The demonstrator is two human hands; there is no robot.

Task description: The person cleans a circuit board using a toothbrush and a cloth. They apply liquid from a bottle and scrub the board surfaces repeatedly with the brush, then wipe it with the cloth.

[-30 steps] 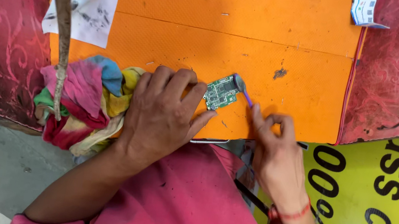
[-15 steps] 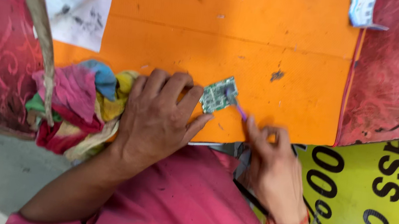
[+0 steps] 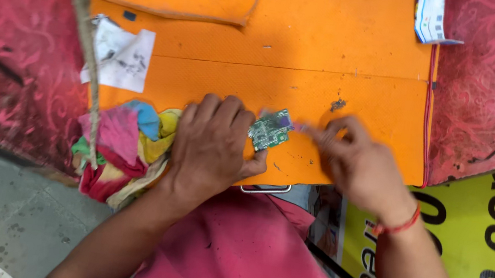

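Observation:
A small green circuit board (image 3: 269, 130) lies on the orange mat (image 3: 310, 51). My left hand (image 3: 213, 147) pins its left edge with fingers and thumb. My right hand (image 3: 353, 162) is blurred just right of the board, holding a thin purple-tipped tool (image 3: 297, 126) that touches the board's right end. A red thread band circles my right wrist.
A multicoloured rag (image 3: 122, 145) is bunched left of my left hand. A smudged white paper (image 3: 119, 57) lies above it. A folded printed leaflet (image 3: 432, 17) sits at the mat's top right. Red patterned cloth flanks both sides; a yellow banner (image 3: 487, 253) lies bottom right.
My right hand has risen and shifted right of the board, working the tool at its right end. The left hand stays on the board. The camera view has shifted down and right.

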